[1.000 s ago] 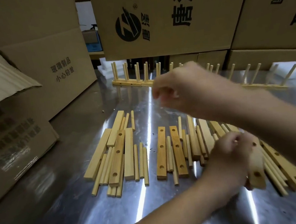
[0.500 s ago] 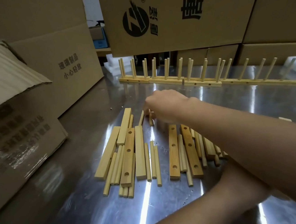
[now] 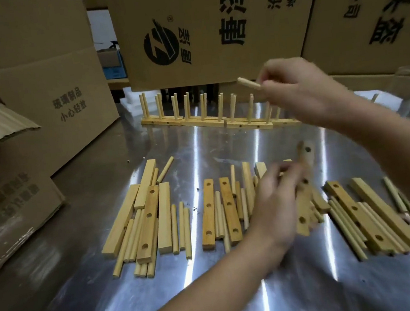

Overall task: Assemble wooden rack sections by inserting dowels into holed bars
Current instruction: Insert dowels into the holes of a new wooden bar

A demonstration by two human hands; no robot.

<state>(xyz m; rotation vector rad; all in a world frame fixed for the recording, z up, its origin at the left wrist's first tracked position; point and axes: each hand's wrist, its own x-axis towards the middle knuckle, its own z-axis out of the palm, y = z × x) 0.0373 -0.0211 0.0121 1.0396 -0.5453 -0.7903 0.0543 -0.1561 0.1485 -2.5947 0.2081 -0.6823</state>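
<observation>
Since half a second ago the right hand (image 3: 300, 91) has risen from the loose stock on the steel table (image 3: 198, 146), pinched shut on a dowel (image 3: 248, 83). The left hand (image 3: 276, 203) grips a holed bar (image 3: 304, 188) tilted up, holes exposed, probably to receive that dowel.

On my feed both forearms run in bare from the lower and right edges, with no sleeve, cuff or glove showing on either. My left hand (image 3: 276, 206) is smeared by motion blur, so its fingers read only as soft shapes. My right hand (image 3: 300, 91) is sharper, knuckles and short, unpainted nails plain, with no ring, watch or band on either wrist.
</observation>
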